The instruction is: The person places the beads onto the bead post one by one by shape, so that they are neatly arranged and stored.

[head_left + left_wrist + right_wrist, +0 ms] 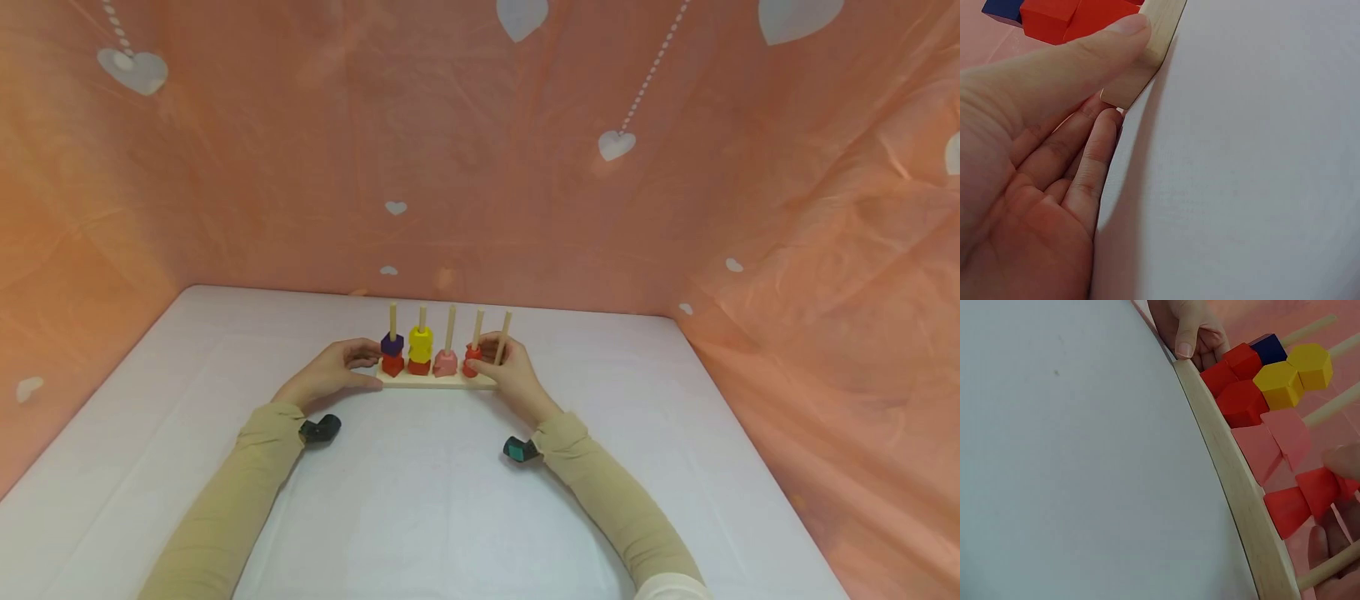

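A wooden peg stacker point(437, 383) stands on the table with several upright pegs. My left hand point(330, 371) holds the left end of its base point(1137, 75), thumb along the front and the other fingers at the end. At the fourth peg, my right hand point(519, 373) pinches the top of the stacked red blocks point(1317, 490) between thumb and fingers; the fingertips behind are partly hidden. A dark blue block point(1267, 349) tops red blocks point(1230, 367) on the first peg. Yellow blocks point(1279, 384) sit over a red one on the second, and pink blocks point(1272, 447) on the third.
The fifth peg point(504, 337) is bare and passes beside the right hand. A white cloth covers the table point(420, 500). An orange curtain point(450, 167) with pale hearts hangs behind and at both sides. Dark wrist cameras point(321, 429) sit at both cuffs.
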The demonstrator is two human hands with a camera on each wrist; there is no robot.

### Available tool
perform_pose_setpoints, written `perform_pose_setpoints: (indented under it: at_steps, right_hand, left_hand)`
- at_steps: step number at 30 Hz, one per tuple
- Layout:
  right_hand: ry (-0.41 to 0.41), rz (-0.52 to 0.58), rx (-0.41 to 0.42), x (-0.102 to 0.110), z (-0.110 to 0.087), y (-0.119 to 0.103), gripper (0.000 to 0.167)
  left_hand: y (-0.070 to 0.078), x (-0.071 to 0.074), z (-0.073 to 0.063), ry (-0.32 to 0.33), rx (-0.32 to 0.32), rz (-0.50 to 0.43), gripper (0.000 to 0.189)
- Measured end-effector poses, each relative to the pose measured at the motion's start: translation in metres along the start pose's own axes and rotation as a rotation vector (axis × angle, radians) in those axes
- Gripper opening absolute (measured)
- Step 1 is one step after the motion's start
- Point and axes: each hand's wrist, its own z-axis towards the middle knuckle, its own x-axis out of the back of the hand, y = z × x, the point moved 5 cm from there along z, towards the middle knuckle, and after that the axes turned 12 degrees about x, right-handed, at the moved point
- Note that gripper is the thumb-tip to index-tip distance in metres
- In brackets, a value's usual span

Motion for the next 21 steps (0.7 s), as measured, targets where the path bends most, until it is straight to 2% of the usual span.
perform_pose_setpoints:
  at_steps: [5,10,17,21]
  right_hand:
    - [-0.028,-0.002,-0.003,0.001,-0.001,-0.001,0.033]
    - [-0.089,0.003,-0.039,0.010,-0.002,-0.004,0.042]
    - [-0.147,0.036,0.071,0.036,-0.009,-0.020,0.054]
    - [-0.148,0.039,0.087,0.058,-0.014,-0.017,0.055]
  left_hand:
    - [0.000,0.000,0.000,-0.009,0.016,-0.011,0.065]
    - [0.002,-0.001,0.000,-0.004,0.003,-0.003,0.071]
    - [0.004,-0.003,-0.002,-0.020,0.032,-0.051,0.079]
    - [0.009,0.003,-0.009,-0.044,-0.013,-0.066,0.066]
